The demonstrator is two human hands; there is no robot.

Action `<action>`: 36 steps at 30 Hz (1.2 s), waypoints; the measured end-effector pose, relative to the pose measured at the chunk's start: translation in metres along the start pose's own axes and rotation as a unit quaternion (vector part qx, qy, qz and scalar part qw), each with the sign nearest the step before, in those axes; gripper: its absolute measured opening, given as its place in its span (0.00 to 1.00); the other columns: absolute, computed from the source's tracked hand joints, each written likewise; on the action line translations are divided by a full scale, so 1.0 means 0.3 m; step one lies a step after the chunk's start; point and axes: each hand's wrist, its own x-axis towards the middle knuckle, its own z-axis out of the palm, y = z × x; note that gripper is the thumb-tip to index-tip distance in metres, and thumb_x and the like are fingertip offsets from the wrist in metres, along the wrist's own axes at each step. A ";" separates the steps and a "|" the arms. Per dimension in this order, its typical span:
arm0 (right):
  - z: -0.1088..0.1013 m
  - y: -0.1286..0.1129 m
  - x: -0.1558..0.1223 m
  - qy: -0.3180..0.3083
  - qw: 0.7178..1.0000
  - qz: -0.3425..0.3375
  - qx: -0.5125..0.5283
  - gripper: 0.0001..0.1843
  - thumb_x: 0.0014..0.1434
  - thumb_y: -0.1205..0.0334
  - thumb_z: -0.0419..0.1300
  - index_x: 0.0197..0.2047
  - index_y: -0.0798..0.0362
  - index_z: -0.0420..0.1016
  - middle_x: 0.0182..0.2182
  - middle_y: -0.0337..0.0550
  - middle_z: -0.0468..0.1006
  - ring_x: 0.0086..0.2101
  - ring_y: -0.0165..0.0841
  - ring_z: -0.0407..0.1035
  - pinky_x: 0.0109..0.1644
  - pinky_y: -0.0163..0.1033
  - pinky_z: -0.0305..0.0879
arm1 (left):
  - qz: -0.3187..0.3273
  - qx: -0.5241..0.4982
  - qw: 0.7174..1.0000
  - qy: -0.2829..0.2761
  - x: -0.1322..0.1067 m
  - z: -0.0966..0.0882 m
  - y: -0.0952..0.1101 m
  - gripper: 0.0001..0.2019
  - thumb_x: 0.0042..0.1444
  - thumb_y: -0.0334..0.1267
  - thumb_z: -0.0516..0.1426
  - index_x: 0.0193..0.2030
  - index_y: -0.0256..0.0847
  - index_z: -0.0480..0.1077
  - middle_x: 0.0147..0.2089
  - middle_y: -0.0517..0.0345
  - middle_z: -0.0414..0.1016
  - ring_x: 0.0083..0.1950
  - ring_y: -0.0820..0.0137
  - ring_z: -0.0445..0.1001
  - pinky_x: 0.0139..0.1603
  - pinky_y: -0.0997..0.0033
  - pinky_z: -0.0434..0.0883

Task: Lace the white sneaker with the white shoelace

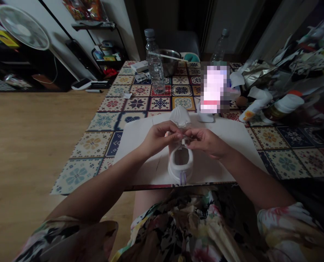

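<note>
A small white shoe (180, 163) stands on a white board (140, 140), heel toward me, with two purple stripes on the heel. My left hand (159, 137) and my right hand (205, 142) meet just above the shoe's opening. Both have their fingers pinched together over the lacing area, apparently on a thin lace that is too small to make out clearly. Behind my fingers, the shoe's toe looks stuffed or wrapped with crinkled white paper or plastic (180, 115).
The board lies on a patterned tile-print mat (110, 105) on a wooden floor (28, 138). Behind stand a clear water bottle (154, 63), a second bottle (219, 47), a metal bowl (170, 60) and a blurred-out object (214, 87). Clutter piles up at right (287, 80); a fan (22, 27) stands at left.
</note>
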 end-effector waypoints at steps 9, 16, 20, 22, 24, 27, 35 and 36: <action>0.044 0.003 -0.017 0.154 0.874 -0.313 -0.337 0.03 0.61 0.65 0.62 0.40 0.48 0.74 0.36 0.41 0.76 0.38 0.34 0.70 0.44 0.42 0.67 | -0.043 -0.004 0.999 0.008 0.000 0.005 0.000 0.18 0.46 0.52 0.68 0.25 0.37 0.75 0.27 0.58 0.72 0.31 0.72 0.67 0.35 0.70 0.63; 0.012 -0.025 -0.019 0.087 0.863 -0.365 -0.338 0.08 0.64 0.58 0.62 0.32 0.50 0.74 0.30 0.40 0.78 0.34 0.33 0.71 0.43 0.44 0.64 | -0.100 -0.013 0.994 0.035 0.023 -0.017 -0.034 0.14 0.45 0.46 0.68 0.24 0.37 0.73 0.25 0.60 0.70 0.28 0.72 0.65 0.33 0.70 0.62; 0.003 -0.035 -0.022 0.012 0.889 -0.350 -0.296 0.12 0.65 0.56 0.61 0.31 0.51 0.74 0.28 0.38 0.79 0.33 0.32 0.73 0.44 0.44 0.62 | -0.029 0.078 0.995 0.056 0.039 -0.033 -0.056 0.10 0.46 0.41 0.68 0.23 0.38 0.74 0.28 0.60 0.68 0.32 0.71 0.66 0.38 0.69 0.63; 0.005 -0.035 -0.021 -0.005 0.893 -0.345 -0.289 0.12 0.65 0.56 0.61 0.31 0.51 0.74 0.28 0.38 0.79 0.32 0.31 0.73 0.44 0.44 0.62 | -0.015 0.114 0.992 0.054 0.043 -0.037 -0.061 0.09 0.47 0.40 0.67 0.23 0.39 0.75 0.28 0.59 0.68 0.33 0.70 0.66 0.40 0.67 0.63; 0.009 -0.033 -0.020 -0.012 0.895 -0.344 -0.284 0.12 0.65 0.57 0.61 0.31 0.51 0.74 0.28 0.39 0.80 0.32 0.31 0.73 0.45 0.44 0.62 | -0.009 0.145 0.988 0.055 0.044 -0.039 -0.062 0.10 0.49 0.41 0.67 0.23 0.39 0.75 0.28 0.59 0.68 0.33 0.69 0.66 0.40 0.66 0.63; 0.013 -0.032 -0.019 -0.022 0.896 -0.342 -0.284 0.11 0.64 0.57 0.62 0.30 0.51 0.74 0.28 0.38 0.79 0.32 0.31 0.73 0.46 0.45 0.61 | 0.004 0.181 0.982 0.051 0.043 -0.043 -0.059 0.11 0.50 0.43 0.66 0.24 0.40 0.75 0.28 0.58 0.69 0.34 0.68 0.67 0.42 0.65 0.64; -0.028 -0.036 -0.019 0.129 0.924 -0.275 -0.232 0.11 0.65 0.49 0.58 0.38 0.47 0.73 0.36 0.42 0.76 0.41 0.37 0.70 0.50 0.47 0.64 | 0.028 0.150 0.986 0.061 0.039 -0.068 -0.027 0.11 0.53 0.46 0.64 0.30 0.40 0.75 0.33 0.56 0.73 0.38 0.68 0.69 0.44 0.67 0.65; -0.034 -0.034 -0.015 0.151 0.921 -0.261 -0.247 0.11 0.66 0.50 0.57 0.38 0.47 0.73 0.36 0.42 0.76 0.42 0.37 0.69 0.51 0.47 0.63 | 0.029 0.138 0.989 0.043 0.038 -0.071 -0.018 0.12 0.53 0.47 0.64 0.29 0.40 0.74 0.32 0.57 0.73 0.38 0.68 0.69 0.44 0.67 0.65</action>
